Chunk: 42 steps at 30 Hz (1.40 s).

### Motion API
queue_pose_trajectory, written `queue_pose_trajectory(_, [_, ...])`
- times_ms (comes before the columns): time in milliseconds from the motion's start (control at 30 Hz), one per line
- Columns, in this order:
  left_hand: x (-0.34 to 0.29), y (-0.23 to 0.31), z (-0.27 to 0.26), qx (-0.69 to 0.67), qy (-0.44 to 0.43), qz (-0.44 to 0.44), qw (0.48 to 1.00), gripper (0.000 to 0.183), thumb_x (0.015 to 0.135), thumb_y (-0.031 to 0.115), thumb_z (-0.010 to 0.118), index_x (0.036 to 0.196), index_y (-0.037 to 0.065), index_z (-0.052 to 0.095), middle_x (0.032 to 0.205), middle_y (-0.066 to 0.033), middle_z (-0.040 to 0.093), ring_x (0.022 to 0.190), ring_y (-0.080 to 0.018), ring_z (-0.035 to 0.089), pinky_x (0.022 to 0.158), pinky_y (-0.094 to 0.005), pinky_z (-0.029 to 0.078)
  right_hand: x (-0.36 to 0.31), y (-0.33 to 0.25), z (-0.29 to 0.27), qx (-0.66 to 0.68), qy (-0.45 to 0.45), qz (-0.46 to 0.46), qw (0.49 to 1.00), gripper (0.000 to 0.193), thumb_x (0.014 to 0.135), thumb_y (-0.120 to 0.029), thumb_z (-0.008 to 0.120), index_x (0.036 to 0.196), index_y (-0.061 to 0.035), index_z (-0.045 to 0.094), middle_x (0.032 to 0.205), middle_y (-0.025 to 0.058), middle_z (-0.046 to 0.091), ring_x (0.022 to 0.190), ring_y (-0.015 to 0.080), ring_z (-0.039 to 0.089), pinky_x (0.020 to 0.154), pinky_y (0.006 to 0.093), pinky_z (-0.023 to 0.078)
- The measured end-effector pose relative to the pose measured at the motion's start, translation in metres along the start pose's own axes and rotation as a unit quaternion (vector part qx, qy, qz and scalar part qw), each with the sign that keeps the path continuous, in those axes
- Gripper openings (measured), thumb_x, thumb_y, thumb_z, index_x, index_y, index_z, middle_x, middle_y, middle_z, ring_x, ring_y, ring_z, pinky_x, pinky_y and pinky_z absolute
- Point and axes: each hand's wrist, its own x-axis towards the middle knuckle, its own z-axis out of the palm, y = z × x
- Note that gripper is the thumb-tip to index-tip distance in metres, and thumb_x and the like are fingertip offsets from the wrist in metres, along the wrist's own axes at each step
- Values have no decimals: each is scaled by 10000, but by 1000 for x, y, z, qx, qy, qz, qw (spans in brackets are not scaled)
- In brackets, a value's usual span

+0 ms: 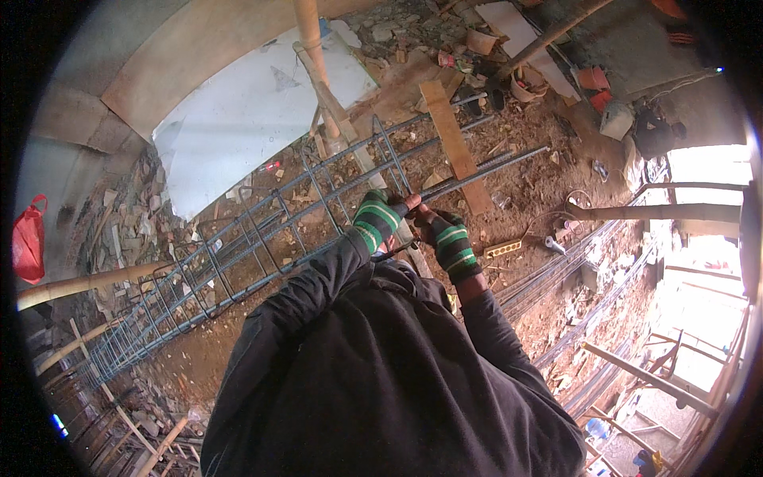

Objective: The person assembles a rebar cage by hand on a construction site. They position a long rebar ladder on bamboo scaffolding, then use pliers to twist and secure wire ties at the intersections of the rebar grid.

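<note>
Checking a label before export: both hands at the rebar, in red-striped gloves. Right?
Wrong colour: the stripes on the gloves are green, not red, as the head view shows. The rest stands: left hand and right hand are both at the rebar.

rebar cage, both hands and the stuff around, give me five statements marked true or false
1. The left hand wears a striped glove. True.
2. The right hand is bare. False: it wears a striped glove too.
3. The rebar cage runs toward the picture's lower left. True.
4. The white sheet is right of both hands. False: it is to their upper left.
5. The red bag is near the picture's left edge. True.
</note>
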Motion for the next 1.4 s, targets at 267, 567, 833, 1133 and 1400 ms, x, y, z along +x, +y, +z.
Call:
queue_pose_trajectory(267, [5,1,-2,83,-4,-45,996,516,837,537,733,717,35,736,616,-105,671,617,-184,629,613,-378,476,1,28,21,518,-74,202,828,284,1005,-338,591,1066,-74,675,714,-5,594,598,151,500,582,306,435])
queue_pose_trajectory(567, [8,1,2,12,-33,-80,996,436,823,455,792,789,25,729,678,-46,700,423,-143,543,415,-330,416,-48,117,-33,-248,123,-97,956,304,928,-197,640,1179,-29,666,1085,153,711,996,327,672,865,381,518])
queue_pose_trajectory(833, [1,12,0,1,-37,-63,997,451,818,526,773,735,86,723,543,7,577,408,-120,484,412,-321,369,33,158,-49,-288,-30,-237,927,315,865,-91,669,1179,-70,683,1249,182,631,1181,378,572,1014,408,448])
queue_pose_trajectory(1133, [3,9,0,42,-17,-35,998,477,820,512,776,750,47,697,604,-14,610,428,-124,506,409,-305,387,18,150,-45,-414,32,-337,845,266,843,-181,667,1076,-53,643,1086,157,616,1005,398,573,908,482,447])
queue_pose_trajectory(1400, [15,-9,-5,37,-45,-40,998,394,870,419,754,805,33,720,690,-30,678,430,-126,532,371,-291,387,-60,96,-19,-333,161,-407,835,296,793,-12,679,1064,-82,584,1018,155,577,916,339,565,808,423,446])
